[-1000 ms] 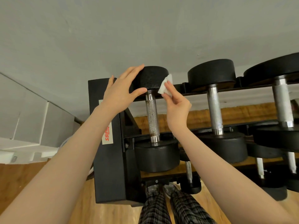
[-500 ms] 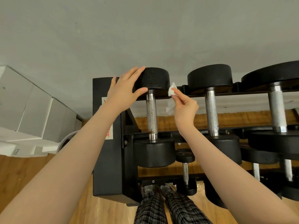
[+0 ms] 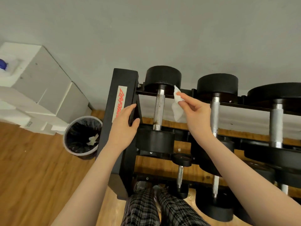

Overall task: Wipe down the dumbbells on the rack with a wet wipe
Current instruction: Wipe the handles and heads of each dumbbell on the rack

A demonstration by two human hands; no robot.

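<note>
Right hand pinches a white wet wipe between thumb and fingertips; the wipe's upper corner sits at the underside of the far head of the leftmost dumbbell, and the rest of it hangs loose just right of that dumbbell's knurled metal handle. I cannot tell whether the wipe actually touches the head. Left hand is spread, fingers straight, lying against the rack's black end upright, thumb near the dumbbell's near head. I note a white label on that upright with red script lettering; the left hand covers its lower end and I cannot read the word with any confidence. The dumbbell lies across the top rails of the rack with its handle pointing away from me. To its right on the same tier I log a second dumbbell, partly hidden by the right forearm, and a larger third one at the frame edge. Lower tiers hold more dumbbells. Left of the rack, on the wood floor, stands a round bin with a black liner and a crumpled pale scrap inside. White boxes are stacked against the grey wall behind it. Plaid trouser legs show at bottom centre.
</note>
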